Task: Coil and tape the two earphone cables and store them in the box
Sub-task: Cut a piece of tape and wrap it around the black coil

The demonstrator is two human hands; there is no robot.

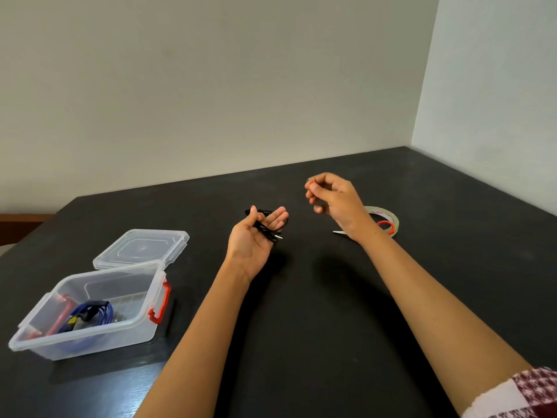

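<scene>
A coiled black earphone cable [267,229] lies across my left hand [251,241], which is palm up above the middle of the table; the thumb pins the coil against the fingers. My right hand [334,197] hovers higher and to the right, fingers curled, the fingertips pinching a small clear bit that looks like tape [308,179]. At the left stands the clear plastic box [137,322] with red latches, open, with a coiled blue cable [99,312] inside it.
The box's clear lid [141,248] lies flat just behind the box. A roll of clear tape [391,215] and orange-handled scissors [388,227] sit behind my right wrist, partly hidden. The black table [301,297] meets walls at the back and right.
</scene>
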